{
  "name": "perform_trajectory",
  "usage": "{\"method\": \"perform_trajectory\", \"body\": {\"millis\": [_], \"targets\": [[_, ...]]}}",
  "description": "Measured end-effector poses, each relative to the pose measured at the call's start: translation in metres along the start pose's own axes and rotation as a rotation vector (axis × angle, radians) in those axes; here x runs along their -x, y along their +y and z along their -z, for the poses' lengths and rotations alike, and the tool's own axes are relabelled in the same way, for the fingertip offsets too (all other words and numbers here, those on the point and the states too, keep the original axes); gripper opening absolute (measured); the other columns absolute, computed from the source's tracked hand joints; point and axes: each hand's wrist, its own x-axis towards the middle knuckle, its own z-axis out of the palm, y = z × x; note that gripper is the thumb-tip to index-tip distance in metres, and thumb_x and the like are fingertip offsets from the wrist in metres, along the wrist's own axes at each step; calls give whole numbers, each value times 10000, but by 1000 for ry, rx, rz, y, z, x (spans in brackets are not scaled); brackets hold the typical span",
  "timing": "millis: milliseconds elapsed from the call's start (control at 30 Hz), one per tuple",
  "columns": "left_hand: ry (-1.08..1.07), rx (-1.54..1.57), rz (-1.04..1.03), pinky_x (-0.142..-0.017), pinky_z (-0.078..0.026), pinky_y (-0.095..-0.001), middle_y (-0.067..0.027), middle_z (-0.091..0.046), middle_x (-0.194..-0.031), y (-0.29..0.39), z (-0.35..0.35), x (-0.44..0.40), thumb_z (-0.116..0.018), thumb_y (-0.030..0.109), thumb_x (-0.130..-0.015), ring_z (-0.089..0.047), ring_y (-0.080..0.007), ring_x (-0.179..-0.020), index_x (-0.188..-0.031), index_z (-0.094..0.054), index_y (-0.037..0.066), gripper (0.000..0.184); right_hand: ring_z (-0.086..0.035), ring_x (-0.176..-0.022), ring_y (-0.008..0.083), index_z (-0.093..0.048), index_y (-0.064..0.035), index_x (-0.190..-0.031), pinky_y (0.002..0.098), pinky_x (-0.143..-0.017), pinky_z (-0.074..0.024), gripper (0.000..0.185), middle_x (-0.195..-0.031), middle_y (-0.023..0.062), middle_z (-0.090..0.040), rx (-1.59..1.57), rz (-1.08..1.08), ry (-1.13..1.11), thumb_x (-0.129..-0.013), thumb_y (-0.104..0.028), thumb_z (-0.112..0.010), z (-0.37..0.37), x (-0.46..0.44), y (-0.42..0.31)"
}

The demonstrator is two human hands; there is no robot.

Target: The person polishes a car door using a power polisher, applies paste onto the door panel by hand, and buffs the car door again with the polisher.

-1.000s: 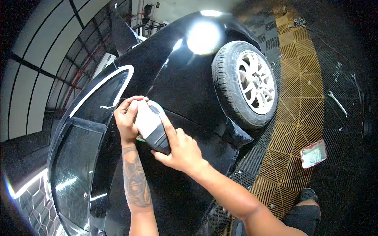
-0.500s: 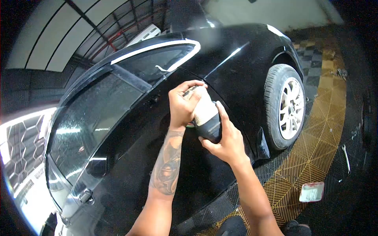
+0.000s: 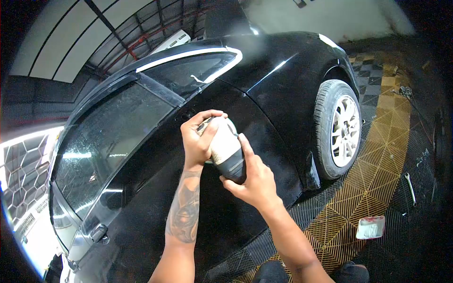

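Observation:
Both my hands hold a white and black handheld power tool (image 3: 227, 150) against the side of a black car (image 3: 264, 122). My left hand (image 3: 198, 137) wraps round the tool's white front end. My right hand (image 3: 255, 179) grips its black rear part, with a finger along its right side. A pale round edge shows beside the tool, and the face toward the panel is hidden. White tape (image 3: 181, 57) runs around the car's rear side window, with a loose end at its corner.
The wheel (image 3: 337, 129) with white spokes is at the right. On the grated floor (image 3: 382, 155) lie a red-edged white container (image 3: 370, 227), a wrench (image 3: 410, 188) and a dark tangled item (image 3: 404, 91). A door handle (image 3: 100, 232) is at the lower left.
The view has swung, so the car and wheel appear turned and further right than at first. Over the last half second, both hands and the tool have moved left and slightly down across the panel.

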Motion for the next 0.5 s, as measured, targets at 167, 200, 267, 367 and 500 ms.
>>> {"method": "perform_trajectory", "body": {"millis": [167, 200, 267, 367, 500], "targets": [[3, 25, 24, -847, -541, -289, -131, -749, -1004, 3, 19, 14, -628, 63, -890, -699, -163, -910, -1039, -717, -56, 211, -689, -912, 416, -225, -132, -1597, 489, -814, -578, 1099, -1038, 235, -652, 5, 21, -9, -706, -378, -820, -10, 10, -10], [-5, 4, 8, -849, -559, -317, -163, -742, -1017, 3, 23, 17, -620, 77, -908, -713, -197, -912, -1071, -695, -68, 230, -690, -912, 415, -222, -130, -1598, 486, -811, -579, 1103, -1039, 235, -653, 5, 42, -6, -706, -382, -821, -13, 12, -11], [-4, 0, -9, -849, -580, -349, -202, -733, -1029, 4, 30, 22, -609, 89, -923, -728, -239, -914, -1101, -674, -80, 254, -690, -912, 414, -218, -129, -1599, 483, -809, -580, 1107, -1041, 236, -654, 4, 64, -5, -707, -385, -822, -17, 15, -14], [23, -39, 11, -850, -584, -361, -206, -732, -1026, 8, 44, 30, -610, 86, -917, -731, -249, -912, -1104, -672, -80, 257, -691, -918, 412, -217, -129, -1599, 478, -805, -583, 1106, -1062, 239, -651, 6, 59, -52, -712, -385, -826, -21, 18, -23], [35, -31, 14, -855, -589, -375, -220, -729, -1030, 16, 59, 42, -616, 87, -914, -733, -262, -915, -1112, -668, -80, 264, -668, -1056, 415, -207, -112, -1603, 479, -937, -548, 1118, -1177, 257, -626, -37, 59, -139, -732, -379, -855, -21, 26, -23]]}}
